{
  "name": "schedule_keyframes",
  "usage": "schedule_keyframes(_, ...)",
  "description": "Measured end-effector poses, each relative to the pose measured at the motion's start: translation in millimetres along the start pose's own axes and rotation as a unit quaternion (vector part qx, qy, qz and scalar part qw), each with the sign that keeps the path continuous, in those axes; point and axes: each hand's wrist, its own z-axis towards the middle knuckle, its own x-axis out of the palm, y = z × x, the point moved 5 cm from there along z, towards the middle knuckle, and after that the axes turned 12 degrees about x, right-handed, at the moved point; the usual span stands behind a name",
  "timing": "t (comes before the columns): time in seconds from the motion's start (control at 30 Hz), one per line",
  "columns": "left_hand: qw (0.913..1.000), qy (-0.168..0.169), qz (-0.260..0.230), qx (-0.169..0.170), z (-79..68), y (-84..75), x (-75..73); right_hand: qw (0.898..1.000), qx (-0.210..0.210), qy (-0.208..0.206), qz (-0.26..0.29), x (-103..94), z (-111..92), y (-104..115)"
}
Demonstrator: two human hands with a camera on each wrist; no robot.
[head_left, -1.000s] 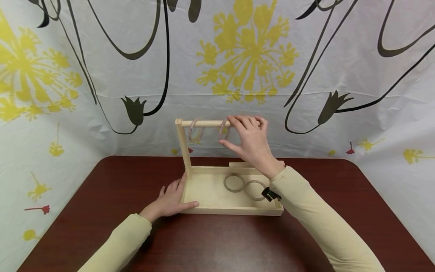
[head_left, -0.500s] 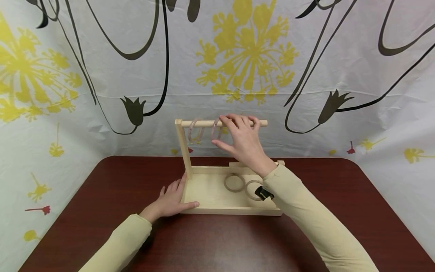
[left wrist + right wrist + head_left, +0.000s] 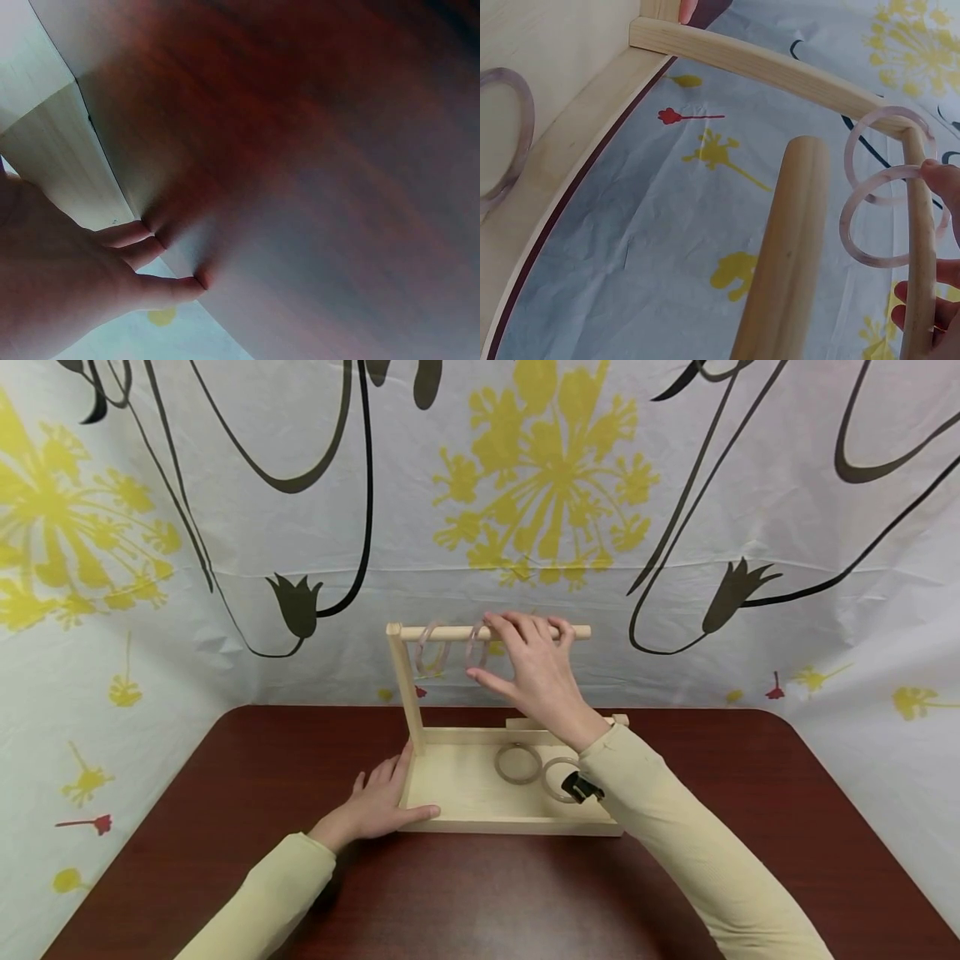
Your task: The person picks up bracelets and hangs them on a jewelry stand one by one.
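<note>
A wooden bangle stand [image 3: 407,693] with a shallow tray base [image 3: 450,785] stands on the table. Two pale pink, translucent bangles hang on its upper bar [image 3: 459,633]. My right hand [image 3: 543,668] is up at that bar, thumb and forefinger pinching the right-hand bangle [image 3: 846,225], the other fingers lying over the wood. Further left hangs the second bangle [image 3: 418,652], untouched. Two more bangles lie in the tray, one flat [image 3: 497,767] and one [image 3: 545,781] partly behind my right sleeve. My left hand [image 3: 375,802] rests against the tray's left side, thumb over the front rim.
A lower wooden rod [image 3: 784,247] juts from the stand's right side, mostly hidden by my arm in the head view. A dark red table [image 3: 225,843] lies beneath. Behind it hangs a white cloth [image 3: 337,668] with yellow and dark plant prints.
My right hand has slid left along the upper bar with the bangle, then stayed there over the last half second. My left hand has not moved.
</note>
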Motion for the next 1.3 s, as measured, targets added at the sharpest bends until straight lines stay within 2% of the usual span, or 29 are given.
schedule_keyframes(0.37,1.0,0.004,0.0,0.0,0.5,-1.0,1.7,0.999,0.008,0.004,0.043,-11.3,-6.8,-2.4)
schedule_keyframes(0.57,0.9999,0.004,0.004,0.011,-0.5,-4.2,-1.8,0.997,0.029,-0.013,0.074,-27.4,-17.0,-14.7)
schedule_keyframes(0.77,0.9996,-0.013,0.019,0.019,-2.9,-4.1,-4.5,0.994,0.055,-0.016,0.094,-39.9,-31.0,-29.0)
schedule_keyframes(1.07,0.9971,-0.06,-0.001,0.047,-11.3,-6.0,-10.1,0.989,0.079,-0.023,0.121,-53.1,-55.1,-48.1)
schedule_keyframes(1.3,0.9852,-0.127,0.005,0.115,-12.6,-25.7,-17.7,0.986,0.105,-0.025,0.128,-58.8,-73.3,-67.2)
